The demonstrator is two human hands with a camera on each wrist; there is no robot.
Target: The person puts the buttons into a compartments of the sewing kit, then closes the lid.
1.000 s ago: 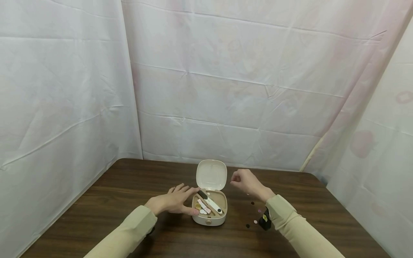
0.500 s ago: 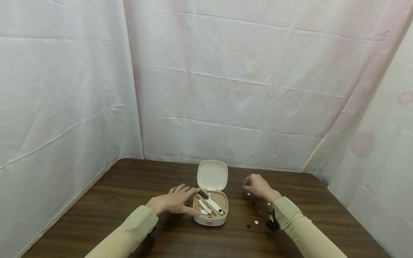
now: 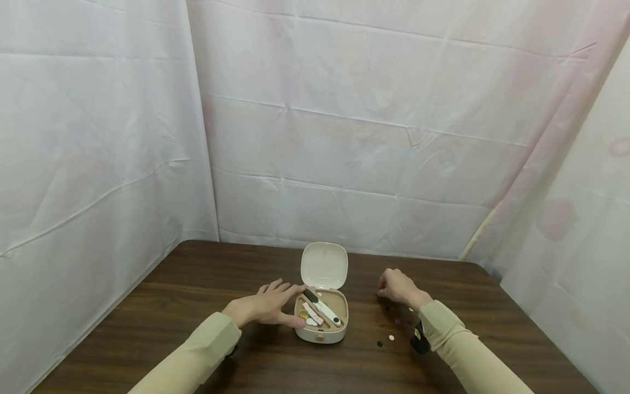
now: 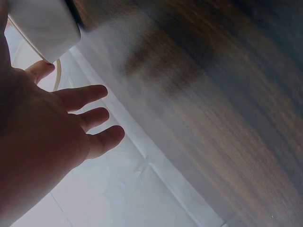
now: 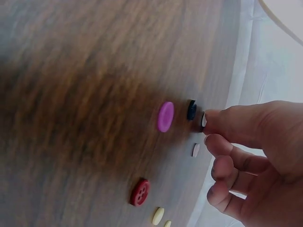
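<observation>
Reaching to the right of the open sewing box (image 3: 321,323), the right hand (image 3: 396,287) pinches a small white button (image 5: 203,119) on the wooden surface (image 3: 197,306), while the left hand (image 3: 263,306), fingers straight, steadies the box's left side.

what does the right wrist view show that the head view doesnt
Only the right wrist view shows the buttons' colours up close: a purple button, a red button with its holes, a dark button, and the right hand's fingertips touching a small white button. Only the head view shows the open box with its raised lid, the left hand resting against the box, and the white curtains. Both show the right hand, scattered buttons and the brown table.
</observation>
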